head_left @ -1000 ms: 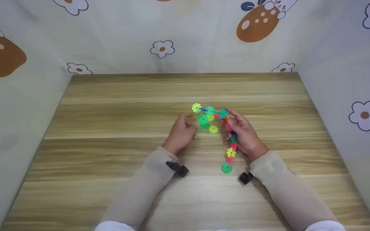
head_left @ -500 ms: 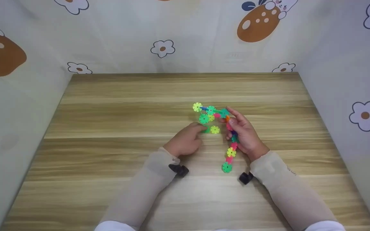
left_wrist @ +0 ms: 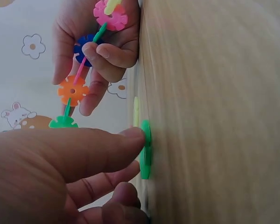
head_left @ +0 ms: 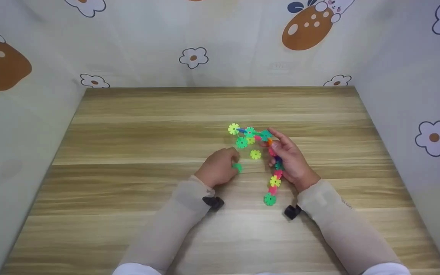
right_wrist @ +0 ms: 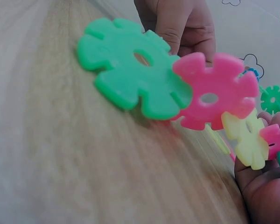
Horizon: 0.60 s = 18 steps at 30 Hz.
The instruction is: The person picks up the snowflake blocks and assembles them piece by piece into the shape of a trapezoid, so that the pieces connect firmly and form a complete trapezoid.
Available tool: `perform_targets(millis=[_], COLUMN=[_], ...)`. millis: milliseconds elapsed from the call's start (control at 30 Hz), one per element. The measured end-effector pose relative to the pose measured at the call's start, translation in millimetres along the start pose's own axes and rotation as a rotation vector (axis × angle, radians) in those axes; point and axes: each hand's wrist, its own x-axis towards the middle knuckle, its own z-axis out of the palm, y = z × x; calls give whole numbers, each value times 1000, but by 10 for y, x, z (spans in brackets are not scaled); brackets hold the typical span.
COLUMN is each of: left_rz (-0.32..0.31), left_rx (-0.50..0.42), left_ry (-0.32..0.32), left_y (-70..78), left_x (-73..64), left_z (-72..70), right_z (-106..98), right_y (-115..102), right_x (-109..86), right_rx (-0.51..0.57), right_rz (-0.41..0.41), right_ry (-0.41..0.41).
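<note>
Left hand [head_left: 217,166], nearer, has its thumb against the flat-lying green disc [head_left: 238,168] to its right (pinch: cannot tell); right hand [head_left: 292,162] grips the disc chain [head_left: 275,181].

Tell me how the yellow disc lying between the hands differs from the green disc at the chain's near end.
The yellow disc lies on the table, apart from the chain; the green disc is joined to a pink disc in the chain that the right hand grips. In the head view, the yellow disc sits higher up, the green disc lower. Both are round with notched edges.
</note>
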Motion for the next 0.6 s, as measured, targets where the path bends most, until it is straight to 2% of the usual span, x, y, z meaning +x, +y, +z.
perform_targets(millis=[167, 300, 367, 467, 600], left_rz=[-8, 12, 32, 45, 8], left_rx=[50, -12, -87, -247, -495], left_ry=[-12, -1, 18, 51, 79], left_y=[25, 11, -13, -43, -52], left_x=[-16, -7, 6, 21, 35], left_z=[12, 4, -1, -1, 16], right_z=[4, 6, 8, 16, 20], right_y=[-2, -10, -14, -18, -16], right_x=[5, 5, 0, -6, -1], right_rx=[3, -5, -1, 1, 1], right_rz=[11, 20, 20, 16, 15], right_ry=[12, 22, 25, 21, 15])
